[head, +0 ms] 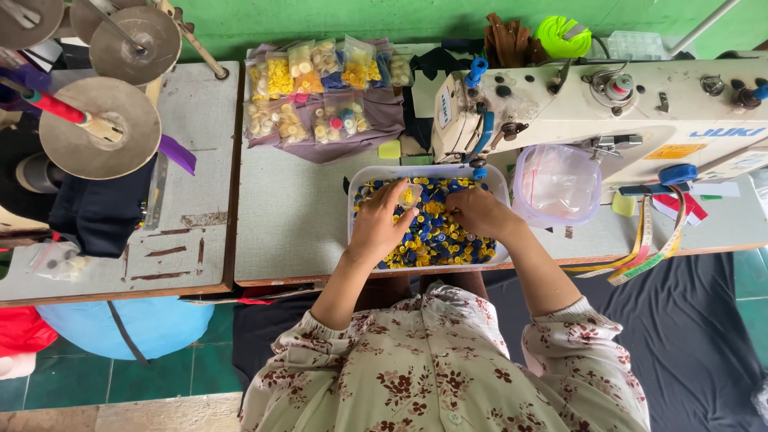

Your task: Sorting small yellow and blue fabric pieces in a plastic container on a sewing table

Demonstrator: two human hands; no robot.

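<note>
Grip left hand point(382, 226), right hand point(478, 212), buttons point(436, 236), tray point(356, 180)

A sewing workshop: industrial sewing machine point(608, 104), bagged buttons point(320, 88).

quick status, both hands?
Left hand: in the white tray on the blue and yellow buttons, fingers curled; whether it holds anything cannot be told.
Right hand: same, resting on the buttons; grip cannot be told.

2 hands point(382, 228) point(478, 212), 1 tray point(356, 178), 1 sewing machine point(640, 104), 3 metal discs point(100, 128), approx. 10 button bags point(320, 88).
</note>
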